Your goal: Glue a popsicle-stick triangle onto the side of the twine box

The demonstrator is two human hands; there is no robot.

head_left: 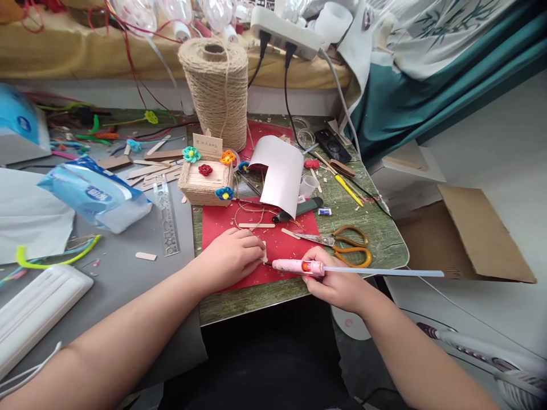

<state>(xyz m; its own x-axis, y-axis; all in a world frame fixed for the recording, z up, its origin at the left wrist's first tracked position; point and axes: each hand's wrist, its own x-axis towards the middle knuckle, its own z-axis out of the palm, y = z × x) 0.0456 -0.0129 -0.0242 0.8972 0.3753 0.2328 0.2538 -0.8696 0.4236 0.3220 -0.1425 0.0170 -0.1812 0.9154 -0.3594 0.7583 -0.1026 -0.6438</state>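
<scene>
My right hand is closed round a pink hot glue gun with a long clear glue stick sticking out to the right. Its nozzle points left at a small pale wooden stick piece pinched in my left hand. Both hands rest on a red sheet at the near edge of a small green table. Just behind them lie loose wooden sticks.
Orange-handled scissors lie right of my hands. A twine-wrapped box with small flowers, a big jute spool, a curled white card, a yellow pen, a ruler, wet wipes and a power strip lie further back.
</scene>
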